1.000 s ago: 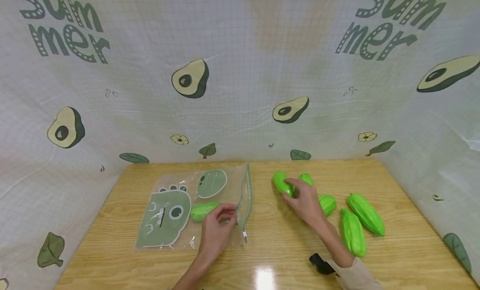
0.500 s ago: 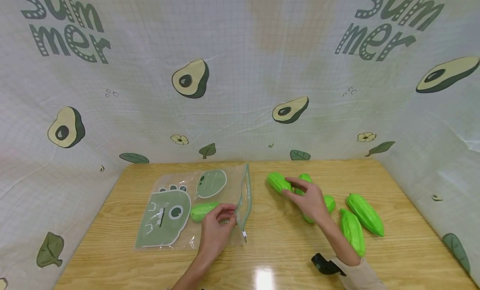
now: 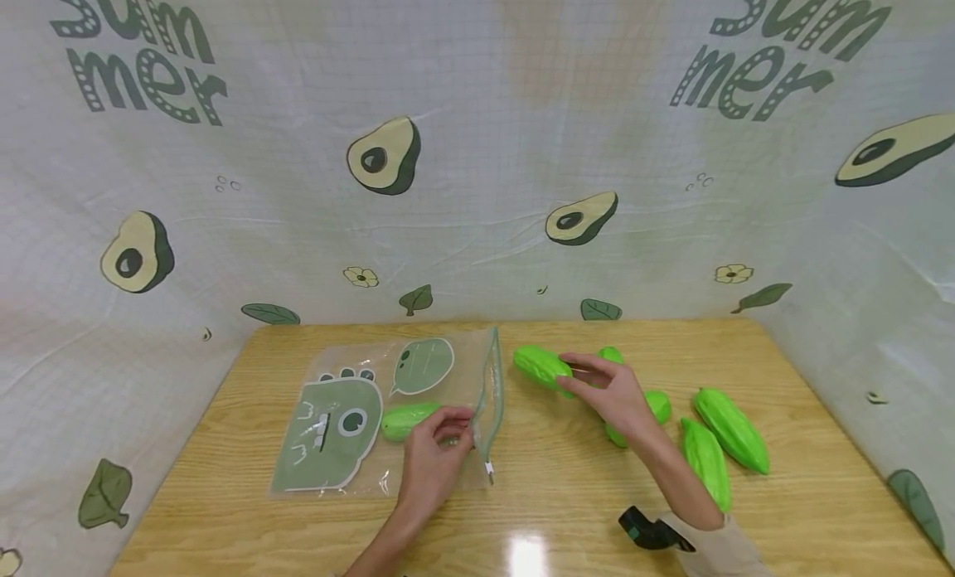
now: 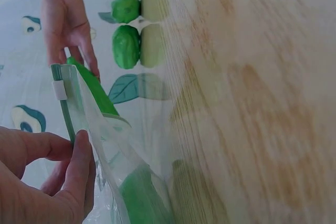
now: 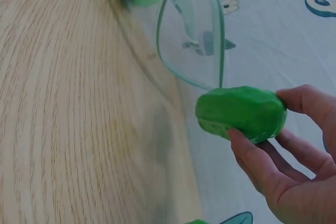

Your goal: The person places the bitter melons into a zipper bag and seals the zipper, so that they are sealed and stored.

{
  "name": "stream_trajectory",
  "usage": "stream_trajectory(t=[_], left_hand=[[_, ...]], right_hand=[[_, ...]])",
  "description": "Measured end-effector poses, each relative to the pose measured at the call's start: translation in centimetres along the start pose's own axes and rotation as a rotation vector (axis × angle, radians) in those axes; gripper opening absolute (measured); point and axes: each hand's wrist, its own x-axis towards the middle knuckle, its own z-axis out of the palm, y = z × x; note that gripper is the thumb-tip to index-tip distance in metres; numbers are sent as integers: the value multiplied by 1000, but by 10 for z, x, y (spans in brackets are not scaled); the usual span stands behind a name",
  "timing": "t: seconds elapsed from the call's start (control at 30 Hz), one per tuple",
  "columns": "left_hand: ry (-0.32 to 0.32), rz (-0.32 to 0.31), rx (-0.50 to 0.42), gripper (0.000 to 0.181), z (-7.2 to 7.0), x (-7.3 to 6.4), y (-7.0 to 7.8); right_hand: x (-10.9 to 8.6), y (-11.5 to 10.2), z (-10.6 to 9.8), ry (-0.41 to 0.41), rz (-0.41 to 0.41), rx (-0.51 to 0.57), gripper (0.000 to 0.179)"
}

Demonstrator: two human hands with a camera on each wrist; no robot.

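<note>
A clear zip bag with a green dinosaur print lies on the left of the table, its zipped mouth parted toward the right. My left hand pinches the bag's edge near that mouth, close to the white slider. Inside the bag is one green ridged gourd, partly behind my fingers. My right hand grips another green ridged gourd by its right end, fingers and thumb around it. In the right wrist view this gourd is just short of the bag's open rim.
To the right on the wooden table lie several more green gourds, some partly hidden by my right forearm. A white cloth printed with avocados stands behind the table and at both sides.
My right hand has turned the gourd and shifted it leftward, nearer the bag's mouth. The left hand and the bag stay where they were.
</note>
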Motion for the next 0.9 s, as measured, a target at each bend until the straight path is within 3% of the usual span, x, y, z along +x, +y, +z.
stream_trajectory(t=[0.9], left_hand=[[7,-1,10,20,0,-1,0]], right_hand=[[8,3,17,-130,-15,156,51]])
